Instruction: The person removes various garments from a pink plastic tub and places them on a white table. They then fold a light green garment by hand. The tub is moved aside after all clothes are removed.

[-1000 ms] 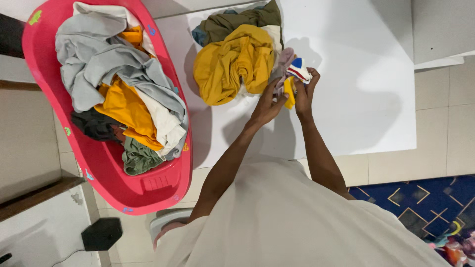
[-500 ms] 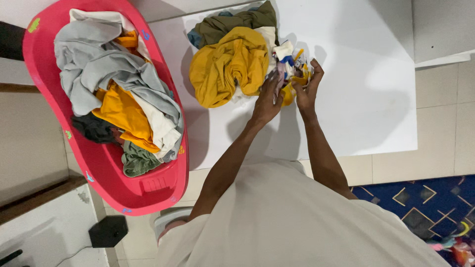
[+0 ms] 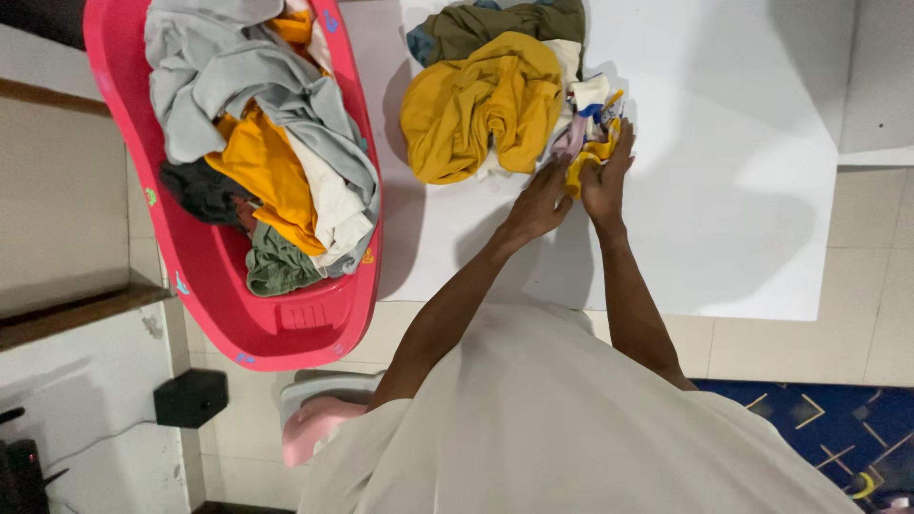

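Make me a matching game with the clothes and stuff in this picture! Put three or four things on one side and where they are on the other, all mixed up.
Things:
1. small sock bundle
2. grey garment
3. mustard-yellow garment
4. black box

Places:
A. on the floor below the tub
B. on the white table, left of the hands
C. between the left hand and the right hand
D. inside the pink tub

Pairs: 1-C, 2-D, 3-B, 4-A
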